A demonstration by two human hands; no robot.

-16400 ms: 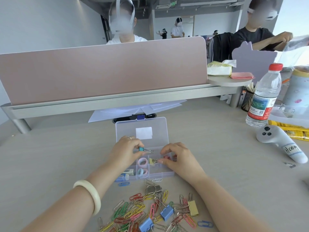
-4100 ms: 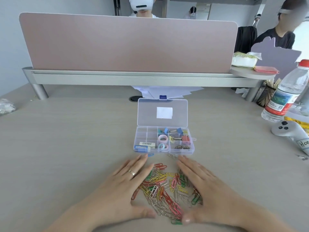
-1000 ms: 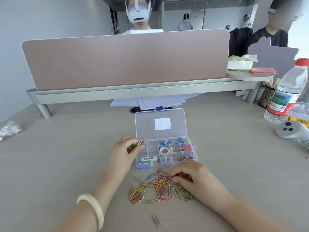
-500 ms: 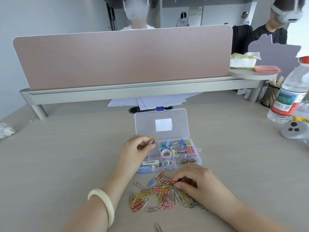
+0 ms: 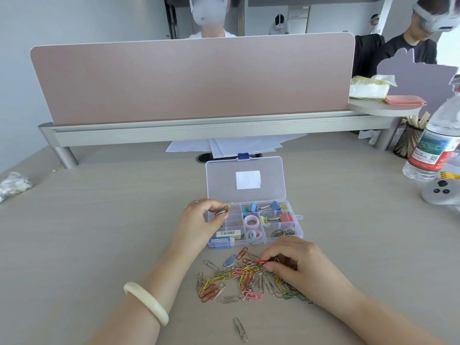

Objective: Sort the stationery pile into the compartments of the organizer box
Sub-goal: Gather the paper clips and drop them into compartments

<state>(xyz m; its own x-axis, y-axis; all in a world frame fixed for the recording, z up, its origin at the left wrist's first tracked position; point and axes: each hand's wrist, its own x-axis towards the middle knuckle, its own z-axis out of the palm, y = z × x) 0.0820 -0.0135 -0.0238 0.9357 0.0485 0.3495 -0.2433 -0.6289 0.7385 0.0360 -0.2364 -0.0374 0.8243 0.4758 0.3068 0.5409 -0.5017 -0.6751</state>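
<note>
A clear organizer box lies open on the desk, lid tipped back. Its compartments hold binder clips, tape rings, erasers and key rings. My left hand pinches a small bunch of coloured paper clips over the box's far-left compartment. A pile of coloured paper clips lies just in front of the box. My right hand rests on the pile's right side, fingers curled, pinching a red clip. One silver clip lies apart, nearer to me.
A pink divider panel on a grey rail crosses the back of the desk, papers under it. A water bottle, a controller and a mesh pen cup stand at the right. Crumpled wrap lies far left.
My left hand has stayed over the box's far-left compartment with its bunch of clips. My right hand has stayed on the pile, fingers still working among the clips.
</note>
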